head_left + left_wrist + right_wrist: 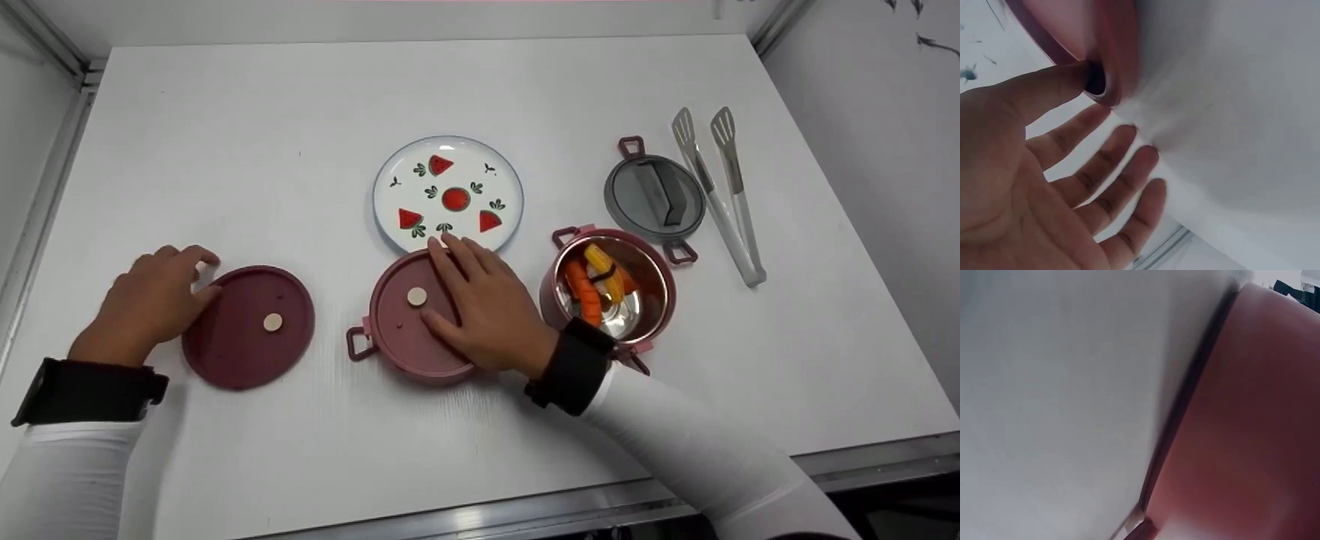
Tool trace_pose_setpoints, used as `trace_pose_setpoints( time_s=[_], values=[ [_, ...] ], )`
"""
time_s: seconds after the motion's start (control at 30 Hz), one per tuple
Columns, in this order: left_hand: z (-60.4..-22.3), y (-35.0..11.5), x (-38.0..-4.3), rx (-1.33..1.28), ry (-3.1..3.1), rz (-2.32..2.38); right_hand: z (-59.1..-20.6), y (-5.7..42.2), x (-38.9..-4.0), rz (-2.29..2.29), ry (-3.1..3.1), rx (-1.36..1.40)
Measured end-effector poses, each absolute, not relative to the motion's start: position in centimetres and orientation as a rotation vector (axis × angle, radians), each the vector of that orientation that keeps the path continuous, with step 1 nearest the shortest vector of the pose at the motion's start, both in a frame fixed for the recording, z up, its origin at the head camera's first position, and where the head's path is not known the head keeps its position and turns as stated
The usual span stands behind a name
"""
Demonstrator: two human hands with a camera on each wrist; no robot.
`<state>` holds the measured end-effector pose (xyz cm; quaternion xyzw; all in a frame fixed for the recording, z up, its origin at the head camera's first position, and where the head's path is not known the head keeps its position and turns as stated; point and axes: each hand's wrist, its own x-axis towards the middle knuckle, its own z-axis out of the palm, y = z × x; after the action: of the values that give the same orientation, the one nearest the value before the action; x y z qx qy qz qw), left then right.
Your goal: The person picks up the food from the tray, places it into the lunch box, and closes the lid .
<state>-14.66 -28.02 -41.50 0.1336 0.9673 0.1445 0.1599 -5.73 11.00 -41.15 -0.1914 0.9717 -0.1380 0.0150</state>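
pot [394, 341], covered, sits under the right hand [489, 309], fingers straight. left of this pot, the left hand [152, 297] touches a maroon lid [247, 345], fingers apart.

white sleeves [75, 476], wide black wristbands [94, 391]

No legible text or numbers anywhere.

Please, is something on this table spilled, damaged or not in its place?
Nothing stands out: the food lies inside the open pot, the plate looks whole, and no spill shows on the table. The right hand hides part of the covered pot.
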Motion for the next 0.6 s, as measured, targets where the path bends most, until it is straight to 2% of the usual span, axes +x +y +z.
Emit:
trace_pose_setpoints(
  time_s=[0.4, 0.6],
  values=[
    [-41.2, -27.7, -15.5, 0.396, 2.621, 0.514, -41.0, 11.1, -5.8, -0.382, 3.032, -0.600],
    [-39.2, -27.3, -15.7, 0.350, 2.724, 0.568, -41.1, 11.1, -5.7, -0.373, 3.040, -0.606]
  ],
)
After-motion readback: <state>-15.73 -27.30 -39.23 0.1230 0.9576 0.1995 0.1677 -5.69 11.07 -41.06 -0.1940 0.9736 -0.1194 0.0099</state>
